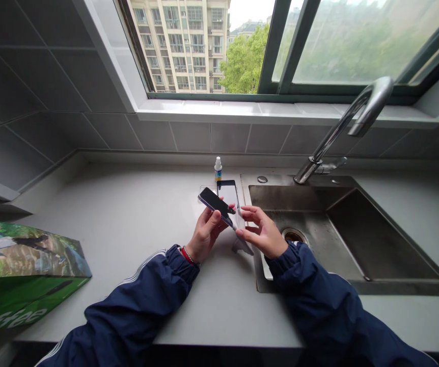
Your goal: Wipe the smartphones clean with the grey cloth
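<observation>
A dark-screened smartphone (215, 201) is tilted in my left hand (204, 232), whose thumb and fingers grip its edges. My right hand (261, 232) pinches a thin whitish cloth or tissue (240, 222) against the phone's lower right end; a loose grey corner hangs below. Behind the phone, a black-framed flat panel (226, 184) lies on the counter, partly covered by the phone and my fingers; I cannot tell whether it is a second phone or a screen cover. A small white-capped bottle (218, 169) stands just beyond it.
The steel sink (357, 288) is set into the white counter (128, 204) on the right, with a curved faucet (357, 107) behind it. A green printed bag or box (32, 300) stands at the left. A window sill (242, 109) runs along the back.
</observation>
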Available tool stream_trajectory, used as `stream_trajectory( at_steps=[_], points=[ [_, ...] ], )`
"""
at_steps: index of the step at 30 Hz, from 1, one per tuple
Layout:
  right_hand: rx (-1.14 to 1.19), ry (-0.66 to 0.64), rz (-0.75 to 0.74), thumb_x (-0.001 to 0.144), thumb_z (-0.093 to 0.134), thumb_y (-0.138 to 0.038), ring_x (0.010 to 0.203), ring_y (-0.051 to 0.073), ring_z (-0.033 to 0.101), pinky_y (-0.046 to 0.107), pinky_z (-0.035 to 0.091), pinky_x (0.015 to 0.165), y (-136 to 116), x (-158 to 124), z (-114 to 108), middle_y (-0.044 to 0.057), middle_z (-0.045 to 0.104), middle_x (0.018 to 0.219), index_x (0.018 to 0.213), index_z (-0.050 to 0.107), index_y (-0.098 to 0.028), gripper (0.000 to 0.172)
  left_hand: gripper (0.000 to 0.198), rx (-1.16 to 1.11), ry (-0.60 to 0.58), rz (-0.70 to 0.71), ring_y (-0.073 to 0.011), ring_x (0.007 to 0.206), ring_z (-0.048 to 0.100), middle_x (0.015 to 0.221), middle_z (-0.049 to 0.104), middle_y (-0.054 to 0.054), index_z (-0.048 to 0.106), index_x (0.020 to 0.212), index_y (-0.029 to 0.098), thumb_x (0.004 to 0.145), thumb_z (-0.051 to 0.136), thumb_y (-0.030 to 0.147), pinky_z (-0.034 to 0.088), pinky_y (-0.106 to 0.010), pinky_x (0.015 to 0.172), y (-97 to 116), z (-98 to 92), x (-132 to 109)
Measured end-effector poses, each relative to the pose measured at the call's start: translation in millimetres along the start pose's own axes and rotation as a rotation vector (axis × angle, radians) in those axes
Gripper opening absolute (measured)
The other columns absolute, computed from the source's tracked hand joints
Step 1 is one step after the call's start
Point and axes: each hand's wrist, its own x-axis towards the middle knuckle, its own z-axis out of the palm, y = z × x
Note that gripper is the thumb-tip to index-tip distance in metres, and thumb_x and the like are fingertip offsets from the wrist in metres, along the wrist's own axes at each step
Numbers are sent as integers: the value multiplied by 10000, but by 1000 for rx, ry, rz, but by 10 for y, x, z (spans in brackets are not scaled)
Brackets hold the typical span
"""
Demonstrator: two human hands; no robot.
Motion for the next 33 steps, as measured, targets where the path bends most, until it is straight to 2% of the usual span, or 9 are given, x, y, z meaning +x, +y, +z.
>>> stream_trajectory(
  at_steps=[10, 19, 27, 33],
  points=[
    [-133, 96, -84, 746, 808, -438, 1104, 257, 642, 414, 578, 905, 17, -33, 43, 104, 665, 1142, 1246, 558, -229, 598, 576, -11, -2, -23, -290, 1209, 594, 1329, 621, -150, 476, 1415, 212, 904, 643, 419, 430, -471, 1053, -39, 38, -23],
    [-216, 143, -95, 732, 810, -429, 1132, 277, 629, 424, 571, 914, -42, -52, 69, 117, 666, 1192, 1255, 576, -227, 608, 562, 16, -74, -38, -290, 1241, 557, 1340, 598, -108, 531, 1383, 244, 869, 693, 404, 434, -432, 1052, -138, 11, -38],
    [-227, 142, -90, 699, 829, -411, 1094, 267, 648, 403, 586, 875, -105, -68, 62, 111, 672, 1149, 1229, 577, -229, 615, 490, -68, -45, 2, -287, 1256, 560, 1357, 604, -153, 530, 1368, 205, 932, 592, 421, 419, -448, 1058, -13, 29, -24],
    [-203, 155, -74, 693, 830, -429, 1086, 264, 655, 409, 587, 888, -82, -58, 61, 118, 675, 1139, 1227, 585, -219, 624, 470, -73, 8, -16, -268, 1206, 602, 1371, 599, -147, 505, 1387, 215, 968, 518, 428, 460, -424, 1005, 50, 22, -3]
  ],
)
